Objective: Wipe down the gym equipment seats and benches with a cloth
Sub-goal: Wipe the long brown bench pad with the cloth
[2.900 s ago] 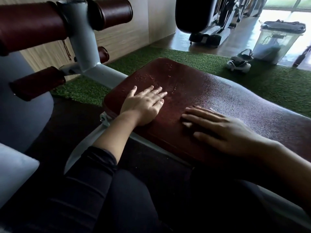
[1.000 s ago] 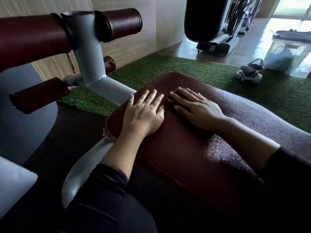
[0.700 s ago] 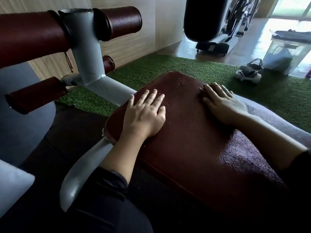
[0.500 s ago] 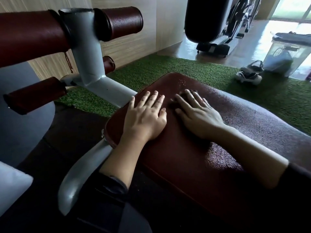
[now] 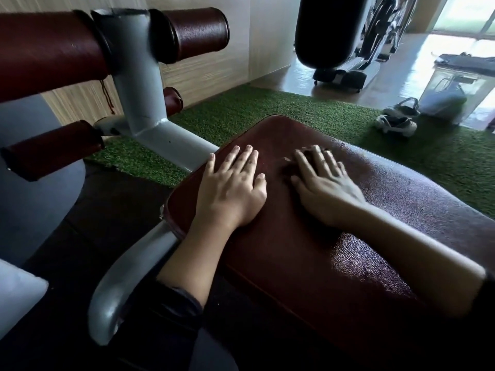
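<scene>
A dark red padded bench [image 5: 308,263] with a wet sheen runs from the centre to the lower right. My left hand [image 5: 230,188] lies flat on its near left end, fingers straight and together. My right hand [image 5: 325,188] presses flat on the pad just to the right, fingers spread and slightly blurred. A small pale bit shows beside its fingertips; whether a cloth lies under the palm is hidden.
A grey steel post [image 5: 134,84] with red leg rollers [image 5: 192,33] rises at the left. Green turf [image 5: 267,108] lies beyond the bench. A pair of shoes [image 5: 396,121], a clear bin [image 5: 455,89] and another machine [image 5: 337,49] stand at the back.
My right hand has swept back and forth across the pad, out to the right, back beside the left hand, and now slightly right again. The left hand has stayed put.
</scene>
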Motion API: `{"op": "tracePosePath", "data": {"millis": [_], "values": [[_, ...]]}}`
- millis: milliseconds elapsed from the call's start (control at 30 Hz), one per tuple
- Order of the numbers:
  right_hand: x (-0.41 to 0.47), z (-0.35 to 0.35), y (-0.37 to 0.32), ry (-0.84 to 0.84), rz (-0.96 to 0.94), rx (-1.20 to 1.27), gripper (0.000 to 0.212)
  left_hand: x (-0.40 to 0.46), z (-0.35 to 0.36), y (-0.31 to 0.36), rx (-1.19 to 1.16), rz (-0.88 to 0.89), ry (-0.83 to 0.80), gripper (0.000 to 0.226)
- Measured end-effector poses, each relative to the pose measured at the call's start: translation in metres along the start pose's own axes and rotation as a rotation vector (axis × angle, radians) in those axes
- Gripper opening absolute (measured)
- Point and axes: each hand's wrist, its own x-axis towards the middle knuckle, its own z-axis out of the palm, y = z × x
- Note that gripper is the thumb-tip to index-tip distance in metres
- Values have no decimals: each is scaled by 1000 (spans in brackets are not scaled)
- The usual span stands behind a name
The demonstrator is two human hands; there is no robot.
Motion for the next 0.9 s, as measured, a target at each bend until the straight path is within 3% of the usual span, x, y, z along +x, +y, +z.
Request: {"op": "tracePosePath", "data": {"millis": [200, 400, 567, 700, 900], "values": [[58, 3, -28, 77, -72, 79, 56, 0, -2, 0, 2, -7, -17, 59], [80, -10, 24, 68, 111, 96, 57, -1, -2, -1, -22, -7, 1, 59], [49, -12, 31, -5, -20, 57, 59, -1, -1, -1, -20, -2, 24, 59], [63, -14, 33, 28, -148, 38, 54, -3, -4, -1, -60, 22, 35, 58], [86, -8, 22, 74, -122, 21, 54, -19, -21, -23, -169, -72, 146, 53]]}}
